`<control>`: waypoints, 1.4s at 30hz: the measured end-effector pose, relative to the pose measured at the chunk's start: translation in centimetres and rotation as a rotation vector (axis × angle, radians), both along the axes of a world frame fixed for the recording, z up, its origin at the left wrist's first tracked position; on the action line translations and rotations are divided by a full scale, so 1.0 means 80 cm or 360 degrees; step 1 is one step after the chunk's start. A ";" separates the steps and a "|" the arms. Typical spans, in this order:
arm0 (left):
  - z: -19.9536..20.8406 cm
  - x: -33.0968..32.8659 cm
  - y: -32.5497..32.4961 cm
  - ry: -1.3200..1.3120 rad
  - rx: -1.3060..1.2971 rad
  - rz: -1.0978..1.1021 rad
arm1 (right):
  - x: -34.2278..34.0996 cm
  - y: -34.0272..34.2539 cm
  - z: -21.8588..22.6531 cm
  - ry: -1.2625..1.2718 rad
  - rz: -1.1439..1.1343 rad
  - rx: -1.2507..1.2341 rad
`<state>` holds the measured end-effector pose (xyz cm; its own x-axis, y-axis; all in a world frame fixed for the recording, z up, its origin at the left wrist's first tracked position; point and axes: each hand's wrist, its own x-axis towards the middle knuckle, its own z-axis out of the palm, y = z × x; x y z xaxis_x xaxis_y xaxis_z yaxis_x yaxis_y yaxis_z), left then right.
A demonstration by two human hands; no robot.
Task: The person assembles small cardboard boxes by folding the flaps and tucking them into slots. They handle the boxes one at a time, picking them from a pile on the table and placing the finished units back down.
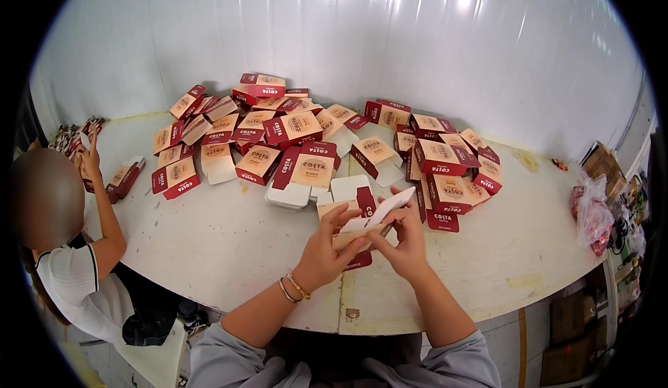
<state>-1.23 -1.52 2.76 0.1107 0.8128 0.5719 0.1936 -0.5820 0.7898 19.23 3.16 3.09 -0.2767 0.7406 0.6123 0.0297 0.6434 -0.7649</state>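
Note:
Between my two hands is a small tan and white carton, tilted, with a white flap standing up at its far right end. My left hand grips the carton's left side, fingers behind and thumb in front. The fingers of my right hand are closed on its right end near the raised flap. Just beyond and beneath my hands lie flat carton blanks, white side up, partly hidden by the carton. A dark red and tan carton lies beyond them.
Red and tan cartons form one heap at the back left and another at the right on the pale table. A wall rises behind. At left, a seated person handles cartons. A plastic bag stands far right.

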 end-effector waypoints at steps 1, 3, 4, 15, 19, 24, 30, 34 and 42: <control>-0.001 0.000 0.001 0.0002 -0.0023 0.0027 | -0.006 -0.004 -0.004 -0.0125 -0.0196 0.0037; -0.004 0.000 -0.001 -0.0054 -0.0213 -0.0002 | -0.010 -0.008 -0.003 -0.0202 -0.0312 0.0047; -0.003 0.001 -0.001 -0.0060 -0.0190 -0.0069 | -0.011 -0.011 -0.002 -0.0242 -0.0370 0.0053; -0.012 -0.003 0.006 -0.0410 -0.0019 -0.0200 | 0.002 -0.029 0.012 0.0205 0.0683 -0.0195; -0.015 -0.005 0.015 -0.0813 -0.0249 -0.0247 | -0.020 -0.044 0.004 0.0243 0.0565 -0.0146; -0.021 -0.010 0.024 -0.0892 -0.0388 -0.0233 | -0.009 -0.036 0.018 0.0386 0.0479 -0.0595; -0.029 -0.009 0.028 -0.0712 -0.0303 0.0012 | -0.014 -0.028 -0.005 0.0484 0.0434 -0.0701; -0.013 0.010 0.015 -0.0671 0.0008 -0.0105 | -0.034 -0.039 -0.002 0.0512 0.0184 -0.0471; -0.022 0.002 0.007 -0.0326 -0.0008 -0.0108 | -0.024 -0.026 -0.023 0.0234 0.0028 -0.0349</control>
